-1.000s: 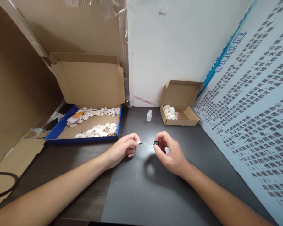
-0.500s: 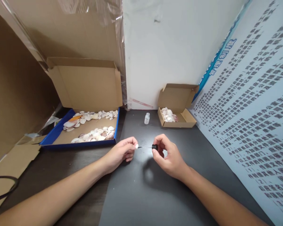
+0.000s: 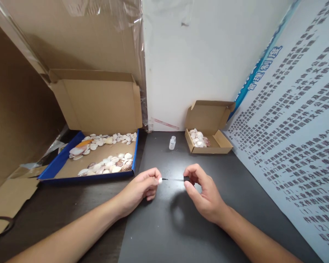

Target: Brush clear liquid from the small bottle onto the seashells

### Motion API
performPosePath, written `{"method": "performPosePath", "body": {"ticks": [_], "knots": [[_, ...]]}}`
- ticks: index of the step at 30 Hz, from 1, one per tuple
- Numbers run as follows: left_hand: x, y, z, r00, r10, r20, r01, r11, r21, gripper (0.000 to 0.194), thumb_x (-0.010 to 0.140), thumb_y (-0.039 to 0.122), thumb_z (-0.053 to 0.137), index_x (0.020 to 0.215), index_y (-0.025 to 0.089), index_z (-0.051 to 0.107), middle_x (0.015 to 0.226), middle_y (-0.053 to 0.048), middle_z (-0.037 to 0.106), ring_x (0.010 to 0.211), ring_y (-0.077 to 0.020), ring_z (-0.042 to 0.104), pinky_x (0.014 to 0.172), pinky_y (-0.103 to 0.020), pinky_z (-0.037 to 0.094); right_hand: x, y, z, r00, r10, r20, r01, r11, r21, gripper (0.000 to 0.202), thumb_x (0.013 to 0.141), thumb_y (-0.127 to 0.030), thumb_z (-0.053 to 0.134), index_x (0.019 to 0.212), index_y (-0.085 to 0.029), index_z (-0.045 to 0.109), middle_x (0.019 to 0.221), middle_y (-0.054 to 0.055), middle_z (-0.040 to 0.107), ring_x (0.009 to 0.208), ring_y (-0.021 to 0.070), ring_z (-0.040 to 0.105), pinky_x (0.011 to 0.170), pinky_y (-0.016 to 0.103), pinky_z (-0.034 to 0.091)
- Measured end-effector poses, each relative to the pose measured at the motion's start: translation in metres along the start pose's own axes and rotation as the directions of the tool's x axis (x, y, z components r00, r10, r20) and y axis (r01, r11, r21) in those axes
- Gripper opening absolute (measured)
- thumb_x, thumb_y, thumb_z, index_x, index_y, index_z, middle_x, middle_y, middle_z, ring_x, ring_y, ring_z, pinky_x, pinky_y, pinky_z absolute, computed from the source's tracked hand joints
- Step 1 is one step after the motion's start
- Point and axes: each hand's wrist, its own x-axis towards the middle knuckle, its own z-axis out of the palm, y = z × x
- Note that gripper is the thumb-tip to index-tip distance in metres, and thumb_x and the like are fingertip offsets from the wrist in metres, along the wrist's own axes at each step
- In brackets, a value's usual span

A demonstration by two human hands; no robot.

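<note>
My left hand (image 3: pixel 142 186) pinches a small white seashell (image 3: pixel 160 180) between thumb and index finger. My right hand (image 3: pixel 204 191) grips a black brush cap (image 3: pixel 186 179) by its lid. From the cap a thin, pale stem runs left to dark bristles (image 3: pixel 165 179), which end at or beside the shell; whether they touch it I cannot tell. Behind the hands stands a small clear glass bottle (image 3: pixel 172 143) with a label, upright and uncapped.
On the left, an open blue-edged cardboard box (image 3: pixel 87 178) holds many shells in two bands. A smaller open carton (image 3: pixel 212 150) with white and pinkish shells stands at the back right. A printed poster (image 3: pixel 298 128) leans along the right side, and a white panel (image 3: pixel 164 73) rises behind.
My right hand has drawn slightly away from the left, with the brush cap in it, showing more of the stem. The whole view has shifted a little. Both grips stay the same.
</note>
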Motion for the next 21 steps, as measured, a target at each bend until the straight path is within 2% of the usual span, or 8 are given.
{"method": "performPosePath", "body": {"ticks": [5, 10, 16, 21], "knots": [[0.0006, 0.0013, -0.0001, 1.0, -0.014, -0.005, 0.014, 1.0, -0.015, 0.011, 0.082, 0.025, 0.056, 0.077, 0.02, 0.048, 0.056, 0.009, 0.026, 0.051, -0.0087, 0.02, 0.05, -0.024, 0.021, -0.001, 0.0016, 0.0003, 1.0, -0.025, 0.004, 0.025, 0.997, -0.067, 0.014, 0.085, -0.016, 0.052, 0.094, -0.025, 0.047, 0.067, -0.007, 0.046, 0.054, 0.0113, 0.047, 0.051, 0.022, 0.041], [0.0021, 0.0016, -0.0002, 1.0, -0.021, 0.005, 0.021, 0.999, -0.034, 0.013, 0.084, 0.026, 0.056, 0.076, 0.019, 0.047, 0.057, 0.008, 0.028, 0.051, -0.0087, 0.021, 0.05, -0.024, 0.021, -0.0029, 0.0004, 0.0013, 0.997, -0.074, -0.014, 0.072, 0.994, -0.077, 0.014, 0.088, -0.015, 0.047, 0.096, -0.026, 0.047, 0.068, -0.007, 0.049, 0.056, 0.0113, 0.051, 0.054, 0.021, 0.044], [0.0026, 0.0001, -0.0025, 0.999, -0.032, 0.019, 0.032, 0.999, -0.04, 0.013, 0.085, 0.026, 0.056, 0.078, 0.02, 0.047, 0.057, 0.008, 0.026, 0.053, -0.0092, 0.019, 0.051, -0.024, 0.021, -0.0032, 0.002, 0.0013, 0.996, -0.082, -0.039, 0.077, 0.992, -0.1, 0.016, 0.085, -0.013, 0.051, 0.095, -0.025, 0.048, 0.066, -0.006, 0.049, 0.054, 0.0114, 0.051, 0.051, 0.021, 0.045], [0.0024, 0.0007, -0.0019, 0.999, -0.033, 0.028, 0.034, 0.999, -0.034, 0.013, 0.085, 0.027, 0.056, 0.078, 0.02, 0.047, 0.057, 0.009, 0.026, 0.052, -0.0093, 0.02, 0.051, -0.024, 0.022, -0.0006, 0.0028, 0.0, 0.998, -0.042, -0.037, 0.038, 0.993, -0.111, 0.016, 0.084, -0.013, 0.052, 0.093, -0.025, 0.046, 0.065, -0.006, 0.05, 0.054, 0.0121, 0.052, 0.05, 0.022, 0.045]]}}
